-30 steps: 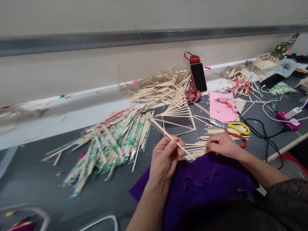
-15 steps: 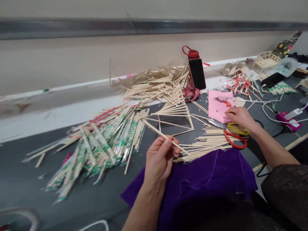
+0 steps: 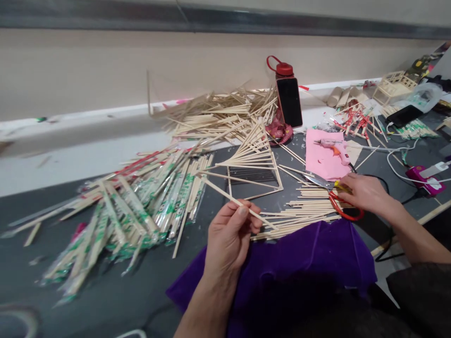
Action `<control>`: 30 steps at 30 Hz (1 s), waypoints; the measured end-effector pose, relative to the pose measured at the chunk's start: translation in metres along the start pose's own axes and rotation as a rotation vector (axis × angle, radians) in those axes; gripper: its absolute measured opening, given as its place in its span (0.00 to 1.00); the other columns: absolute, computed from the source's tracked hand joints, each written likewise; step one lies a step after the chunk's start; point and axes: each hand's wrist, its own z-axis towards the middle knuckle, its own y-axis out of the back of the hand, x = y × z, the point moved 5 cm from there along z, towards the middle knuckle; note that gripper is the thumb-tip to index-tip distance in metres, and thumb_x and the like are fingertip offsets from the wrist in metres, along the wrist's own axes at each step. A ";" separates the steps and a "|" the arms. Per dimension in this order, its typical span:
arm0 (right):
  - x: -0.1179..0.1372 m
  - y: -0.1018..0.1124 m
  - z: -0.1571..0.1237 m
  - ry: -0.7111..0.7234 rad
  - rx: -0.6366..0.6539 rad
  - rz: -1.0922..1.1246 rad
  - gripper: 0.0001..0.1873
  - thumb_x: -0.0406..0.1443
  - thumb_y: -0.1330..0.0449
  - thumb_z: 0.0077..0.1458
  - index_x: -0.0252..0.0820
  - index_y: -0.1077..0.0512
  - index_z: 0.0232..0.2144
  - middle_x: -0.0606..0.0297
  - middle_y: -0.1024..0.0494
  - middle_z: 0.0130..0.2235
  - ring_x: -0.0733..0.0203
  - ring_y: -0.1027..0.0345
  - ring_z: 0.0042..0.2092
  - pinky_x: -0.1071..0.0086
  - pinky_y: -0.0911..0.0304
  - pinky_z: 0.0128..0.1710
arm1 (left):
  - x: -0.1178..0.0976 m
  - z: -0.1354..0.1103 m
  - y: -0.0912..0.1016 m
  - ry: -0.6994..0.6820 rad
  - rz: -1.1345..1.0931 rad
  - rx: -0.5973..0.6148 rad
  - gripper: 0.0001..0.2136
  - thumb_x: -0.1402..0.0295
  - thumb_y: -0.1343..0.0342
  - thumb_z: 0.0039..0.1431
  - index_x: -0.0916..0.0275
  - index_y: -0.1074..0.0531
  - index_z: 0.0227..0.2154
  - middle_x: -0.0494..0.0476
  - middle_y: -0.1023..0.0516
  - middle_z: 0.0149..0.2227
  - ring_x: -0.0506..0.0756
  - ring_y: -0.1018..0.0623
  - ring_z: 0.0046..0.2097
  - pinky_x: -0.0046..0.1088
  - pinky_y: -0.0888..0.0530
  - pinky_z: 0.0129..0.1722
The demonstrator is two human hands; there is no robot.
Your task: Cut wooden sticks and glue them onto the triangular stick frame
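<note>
My left hand (image 3: 230, 230) pinches a wooden chopstick (image 3: 220, 190) between thumb and fingers. Its far end meets another stick of an openwork chopstick frame (image 3: 256, 159), where several sticks fan out above the dark table. I cannot tell whether the pinched stick is fixed there. My right hand (image 3: 364, 191) has its fingers closed at the yellow handle of a pair of scissors (image 3: 338, 197), which lies with its blades pointing left and one red handle loop showing. Part of the yellow loop is hidden under the fingers. Loose chopsticks (image 3: 303, 209) lie below the scissors.
A pink cloth (image 3: 313, 162) bears a glue gun (image 3: 333, 144). Wrapped chopsticks (image 3: 137, 211) spread out at left; a loose pile (image 3: 229, 112) lies by the wall. A phone (image 3: 289, 101) leans on a red-capped bottle (image 3: 283, 69). Purple fabric (image 3: 299, 253) covers the near edge.
My right hand has come down and to the right, from beside the pink cloth to the scissors' handles. My left hand keeps its pinch on the chopstick. The view has shifted slightly.
</note>
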 end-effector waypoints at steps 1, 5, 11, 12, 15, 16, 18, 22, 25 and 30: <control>0.002 -0.003 -0.007 0.003 0.045 -0.068 0.17 0.42 0.45 0.59 0.41 0.26 0.44 0.55 0.21 0.42 0.53 0.27 0.40 0.69 0.43 0.31 | 0.000 0.000 0.000 0.003 -0.001 -0.002 0.14 0.64 0.28 0.39 0.64 0.27 0.25 0.50 0.23 0.21 0.45 0.29 0.17 0.17 0.30 0.16; 0.007 -0.008 -0.020 -0.001 0.094 -0.191 0.24 0.39 0.47 0.59 0.42 0.35 0.57 0.53 0.24 0.51 0.50 0.27 0.45 0.66 0.39 0.35 | 0.001 0.000 -0.001 0.014 0.001 0.003 0.14 0.63 0.28 0.39 0.64 0.26 0.25 0.50 0.24 0.21 0.46 0.29 0.17 0.17 0.31 0.16; 0.002 -0.007 -0.015 -0.051 0.111 -0.155 0.32 0.35 0.45 0.52 0.37 0.40 0.61 0.48 0.25 0.49 0.46 0.26 0.42 0.64 0.38 0.35 | 0.001 0.000 0.000 0.018 -0.012 0.000 0.16 0.62 0.27 0.37 0.64 0.26 0.25 0.50 0.23 0.21 0.46 0.28 0.17 0.17 0.31 0.16; -0.001 -0.005 -0.016 -0.065 0.090 -0.130 0.33 0.35 0.45 0.52 0.37 0.40 0.61 0.48 0.26 0.50 0.47 0.26 0.43 0.64 0.38 0.36 | 0.000 0.000 0.000 0.017 -0.015 -0.001 0.16 0.62 0.27 0.37 0.64 0.26 0.25 0.50 0.23 0.21 0.46 0.28 0.17 0.17 0.31 0.16; -0.006 0.004 -0.019 -0.065 0.009 -0.083 0.35 0.34 0.46 0.51 0.36 0.43 0.62 0.47 0.28 0.54 0.47 0.28 0.47 0.63 0.36 0.40 | 0.000 -0.002 -0.001 0.014 -0.017 -0.002 0.16 0.62 0.27 0.37 0.64 0.26 0.25 0.50 0.23 0.21 0.46 0.28 0.17 0.17 0.30 0.16; -0.007 0.008 -0.020 -0.060 -0.006 -0.088 0.35 0.35 0.46 0.52 0.37 0.44 0.63 0.48 0.28 0.55 0.47 0.28 0.48 0.63 0.36 0.40 | 0.000 -0.002 -0.001 0.012 -0.015 -0.002 0.16 0.62 0.27 0.37 0.64 0.26 0.25 0.50 0.23 0.21 0.46 0.28 0.17 0.17 0.30 0.16; -0.007 0.014 -0.024 -0.059 -0.010 -0.121 0.34 0.40 0.46 0.55 0.40 0.44 0.64 0.50 0.26 0.54 0.45 0.28 0.48 0.62 0.35 0.39 | -0.001 -0.003 -0.002 0.005 -0.010 0.000 0.15 0.62 0.28 0.38 0.64 0.26 0.25 0.50 0.23 0.21 0.46 0.28 0.17 0.17 0.30 0.16; -0.010 0.025 -0.032 -0.043 0.004 -0.201 0.37 0.45 0.43 0.54 0.42 0.43 0.64 0.50 0.27 0.55 0.43 0.27 0.48 0.62 0.34 0.36 | -0.002 -0.003 -0.004 -0.011 -0.017 0.005 0.15 0.63 0.28 0.38 0.64 0.27 0.25 0.50 0.23 0.21 0.46 0.28 0.17 0.16 0.31 0.16; -0.023 0.030 -0.041 -0.043 0.013 -0.241 0.38 0.44 0.41 0.51 0.45 0.41 0.64 0.52 0.27 0.55 0.43 0.27 0.47 0.61 0.33 0.35 | -0.004 -0.001 -0.002 -0.028 -0.029 -0.016 0.15 0.63 0.28 0.38 0.64 0.27 0.25 0.50 0.23 0.21 0.46 0.27 0.18 0.16 0.31 0.16; -0.036 0.028 -0.065 -0.102 -0.090 0.142 0.39 0.43 0.38 0.47 0.53 0.40 0.62 0.57 0.29 0.57 0.42 0.28 0.49 0.56 0.31 0.43 | -0.012 0.001 0.006 -0.069 -0.109 -0.093 0.17 0.63 0.27 0.36 0.63 0.28 0.26 0.50 0.21 0.24 0.48 0.23 0.22 0.16 0.29 0.18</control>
